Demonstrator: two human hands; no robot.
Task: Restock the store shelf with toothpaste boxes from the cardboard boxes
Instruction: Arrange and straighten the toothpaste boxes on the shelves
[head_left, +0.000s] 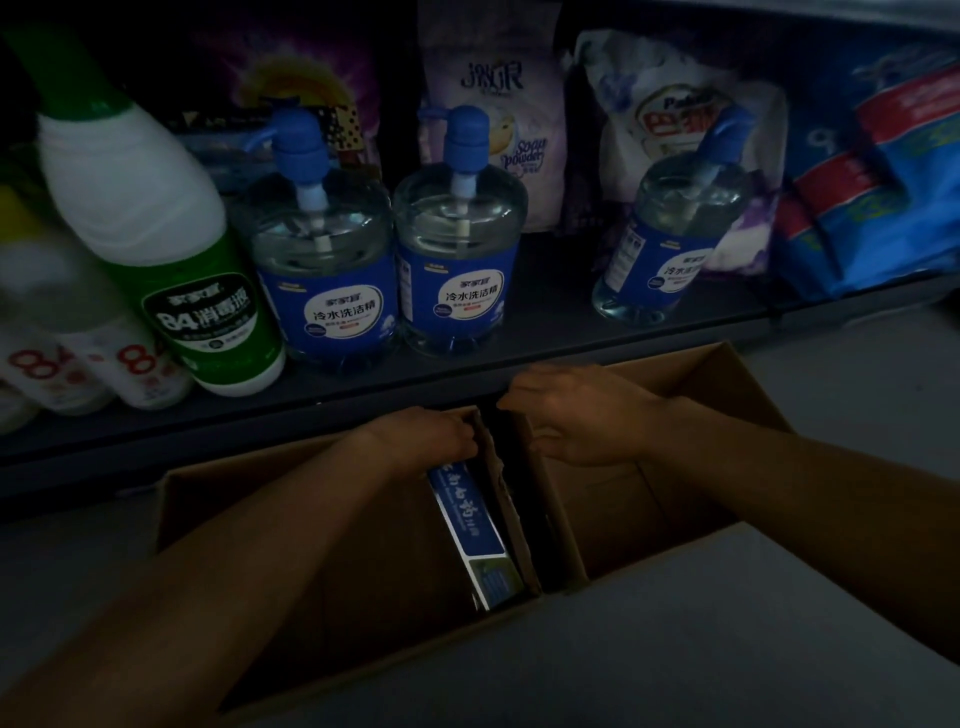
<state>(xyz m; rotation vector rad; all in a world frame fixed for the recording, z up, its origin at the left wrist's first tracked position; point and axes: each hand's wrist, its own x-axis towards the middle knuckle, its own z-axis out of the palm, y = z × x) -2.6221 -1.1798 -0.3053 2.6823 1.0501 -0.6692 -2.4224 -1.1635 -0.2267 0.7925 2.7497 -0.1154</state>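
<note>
Two open cardboard boxes stand on the floor below the shelf. In the left cardboard box (291, 519) my left hand (426, 436) grips the top end of a blue and white toothpaste box (470, 525) that leans against the box's right wall. My right hand (576, 415) hovers over the right cardboard box (675, 499), fingers loosely curled and holding nothing, close to the dividing walls. The inside of the right box is dark, and I cannot tell what lies in it.
The dark shelf (363, 395) just beyond the boxes carries a green and white disinfectant bottle (156, 260), three blue-labelled pump bottles (452, 270), white bottles at the left and bags of soap powder (498, 130) behind. Grey floor (675, 649) lies around the boxes.
</note>
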